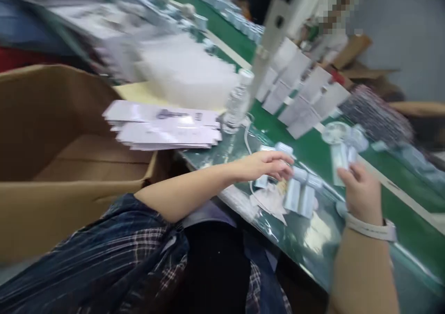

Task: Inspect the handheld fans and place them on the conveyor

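My right hand is closed on the handles of what look like two pale blue handheld fans, their round heads up, over the green belt. Motion blur hides their finer detail. My left hand reaches over the table edge with its fingers stretched out and slightly curled, nothing visible in them. Just beyond and below its fingertips lie more pale blue pieces with cylindrical tops. Crumpled white paper and a white cable lie under and beside the left hand.
An open cardboard box stands at left. Beside it are a stack of printed white sheets and a clear bottle. White cards and a green conveyor belt run along the far side, with a pile of grey bags.
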`<state>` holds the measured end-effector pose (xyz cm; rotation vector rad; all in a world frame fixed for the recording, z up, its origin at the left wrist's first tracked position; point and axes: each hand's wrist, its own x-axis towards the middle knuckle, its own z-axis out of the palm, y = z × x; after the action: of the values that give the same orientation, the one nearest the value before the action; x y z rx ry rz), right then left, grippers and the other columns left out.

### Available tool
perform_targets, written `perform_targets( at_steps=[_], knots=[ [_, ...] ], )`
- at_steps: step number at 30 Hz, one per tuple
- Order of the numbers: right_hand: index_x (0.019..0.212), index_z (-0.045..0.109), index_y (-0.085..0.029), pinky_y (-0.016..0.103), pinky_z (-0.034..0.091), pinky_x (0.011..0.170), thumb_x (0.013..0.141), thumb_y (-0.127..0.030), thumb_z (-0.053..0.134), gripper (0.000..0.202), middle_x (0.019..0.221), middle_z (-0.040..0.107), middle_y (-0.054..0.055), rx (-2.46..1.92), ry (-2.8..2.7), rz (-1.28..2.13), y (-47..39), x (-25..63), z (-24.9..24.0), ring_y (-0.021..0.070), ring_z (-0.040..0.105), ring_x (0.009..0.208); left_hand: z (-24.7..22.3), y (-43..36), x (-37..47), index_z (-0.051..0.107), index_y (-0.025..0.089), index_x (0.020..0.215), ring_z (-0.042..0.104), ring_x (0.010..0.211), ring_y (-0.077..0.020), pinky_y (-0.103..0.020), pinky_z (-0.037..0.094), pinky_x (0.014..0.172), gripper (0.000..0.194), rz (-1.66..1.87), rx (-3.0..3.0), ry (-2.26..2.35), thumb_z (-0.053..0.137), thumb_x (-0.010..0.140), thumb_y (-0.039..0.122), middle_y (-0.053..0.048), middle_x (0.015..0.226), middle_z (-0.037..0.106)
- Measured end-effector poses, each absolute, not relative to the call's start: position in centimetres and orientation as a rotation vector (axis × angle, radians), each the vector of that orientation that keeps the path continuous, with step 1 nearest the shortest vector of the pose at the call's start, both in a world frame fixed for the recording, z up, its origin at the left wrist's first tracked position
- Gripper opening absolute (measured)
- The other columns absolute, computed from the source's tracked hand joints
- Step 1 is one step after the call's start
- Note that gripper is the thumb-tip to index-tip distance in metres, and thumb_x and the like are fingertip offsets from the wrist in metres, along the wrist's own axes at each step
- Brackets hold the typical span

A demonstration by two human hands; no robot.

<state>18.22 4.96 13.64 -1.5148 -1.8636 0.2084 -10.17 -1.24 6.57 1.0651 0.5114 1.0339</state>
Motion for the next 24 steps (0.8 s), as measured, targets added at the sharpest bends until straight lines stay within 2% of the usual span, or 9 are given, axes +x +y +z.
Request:
perform_targets(
  at_steps=[3,5,7,9,11,13,17,20,24],
  knots=[
    [0.099,0.079,-0.028,0.061,0.05,0.108,0.076,-0.054,0.086,0.035,0.14,0.064,0.013,-1.424,-1.912,0.106,-0.4,18.9,11.2,0.0416,0.061,0.131,6.0,0.8,-2.7,0.065,0.022,0.13,0.065,0.129,-0.0298,-0.044,0.051,0.11,0.08,1.022,0.932,0.276,0.085,0.072,0.072,-0.016,0.137,0.069],
    [0.108,0.078,-0.025,0.071,0.042,0.116,0.081,-0.056,0.081,0.041,0.159,0.049,0.014,-1.366,-1.994,0.021,-3.2,17.7,10.0,0.0484,0.047,0.146,5.8,1.0,-0.2,0.068,0.021,0.126,0.065,0.129,-0.0326,-0.045,0.052,0.109,0.081,1.054,0.86,0.234,0.083,0.07,0.077,-0.015,0.133,0.071],
    [0.112,0.077,-0.02,0.073,0.041,0.118,0.084,-0.061,0.078,0.05,0.165,0.042,0.017,-1.396,-2.062,0.038,-4.7,16.6,9.4,0.0512,0.042,0.15,5.2,1.2,0.5,0.073,0.018,0.116,0.069,0.122,-0.0332,-0.044,0.055,0.105,0.077,1.068,0.81,0.247,0.083,0.069,0.078,-0.014,0.121,0.075],
    [0.126,0.072,-0.021,0.067,0.046,0.117,0.09,-0.061,0.072,0.054,0.163,0.046,0.018,-1.392,-2.089,0.216,-4.9,16.2,8.7,0.0459,0.044,0.151,4.2,1.8,0.1,0.075,0.016,0.104,0.072,0.115,-0.0334,-0.042,0.059,0.099,0.075,1.049,0.781,0.255,0.081,0.068,0.081,-0.013,0.106,0.078],
    [0.137,0.065,-0.025,0.056,0.054,0.112,0.1,-0.051,0.06,0.045,0.153,0.059,0.015,-1.338,-2.039,0.405,-4.2,16.3,7.5,0.0347,0.056,0.143,3.5,2.5,-0.9,0.075,0.015,0.096,0.073,0.112,-0.034,-0.041,0.061,0.094,0.073,1.045,0.748,0.274,0.078,0.07,0.083,-0.012,0.098,0.078],
    [0.125,0.07,-0.024,0.051,0.058,0.107,0.104,-0.035,0.052,0.03,0.14,0.069,0.014,-1.338,-2.036,0.404,-3.1,16.2,5.6,0.029,0.065,0.131,3.1,3.4,-1.8,0.075,0.015,0.098,0.074,0.113,-0.0343,-0.041,0.063,0.091,0.071,1.092,0.7,0.309,0.072,0.077,0.083,-0.012,0.097,0.078],
    [0.082,0.076,-0.016,0.061,0.049,0.113,0.094,-0.014,0.06,0.019,0.148,0.062,0.022,-1.484,-2.339,-0.044,-1.6,15.0,1.9,0.0383,0.057,0.138,3.5,5.0,-3.0,0.073,0.016,0.118,0.074,0.115,-0.0319,-0.039,0.064,0.091,0.072,1.253,0.588,0.398,0.062,0.087,0.08,-0.011,0.1,0.079],
    [0.08,0.076,-0.013,0.062,0.046,0.114,0.092,-0.009,0.062,0.019,0.153,0.058,0.024,-1.562,-2.439,-0.287,-1.8,14.4,0.4,0.0407,0.054,0.14,3.9,5.5,-3.2,0.071,0.016,0.123,0.073,0.117,-0.032,-0.04,0.063,0.094,0.077,1.314,0.535,0.414,0.06,0.087,0.083,-0.011,0.102,0.079],
    [0.083,0.076,-0.012,0.063,0.043,0.116,0.088,-0.012,0.066,0.011,0.155,0.056,0.026,-1.621,-2.412,-0.282,-2.1,14.2,-0.2,0.0433,0.05,0.141,3.9,5.3,-3.1,0.072,0.015,0.109,0.071,0.123,-0.0317,-0.038,0.062,0.097,0.073,1.333,0.486,0.413,0.063,0.084,0.083,-0.013,0.11,0.079]
  ],
)
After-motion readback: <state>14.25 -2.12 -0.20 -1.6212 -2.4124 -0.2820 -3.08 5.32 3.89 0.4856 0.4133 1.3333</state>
